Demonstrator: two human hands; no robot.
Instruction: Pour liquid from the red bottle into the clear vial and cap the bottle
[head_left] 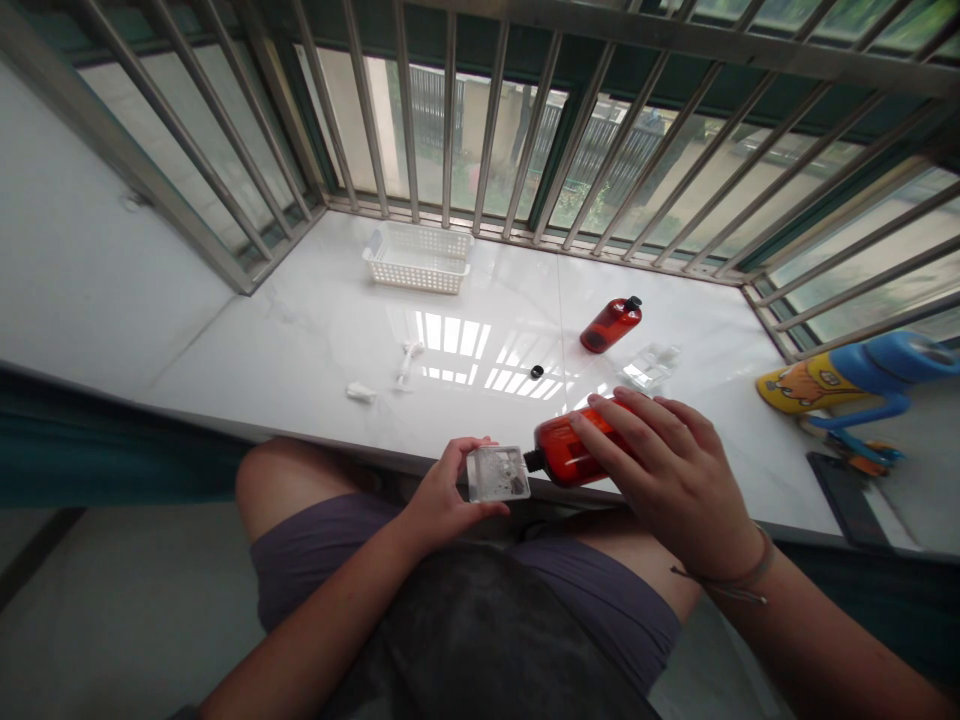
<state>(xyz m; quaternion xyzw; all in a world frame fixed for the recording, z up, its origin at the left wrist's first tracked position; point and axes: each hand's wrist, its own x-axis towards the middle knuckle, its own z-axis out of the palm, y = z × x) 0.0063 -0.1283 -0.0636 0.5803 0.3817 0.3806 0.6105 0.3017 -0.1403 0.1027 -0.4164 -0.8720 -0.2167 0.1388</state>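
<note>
Gripping a red plastic bottle (576, 453), the right hand (675, 470) has its fingers wrapped tight around it. The bottle's black tip sits right at the edge of a clear square box (498, 474), held in the left hand (448, 495), with fingers curled on its side. Past them, on a white stone ledge (315, 340), lies another red bottle (611, 324). A small black cap (537, 372) sits left of that bottle, a clear plastic piece (649, 366) just right of it, and a white basket (418, 258) farther left, by the window bars (487, 130).
</note>
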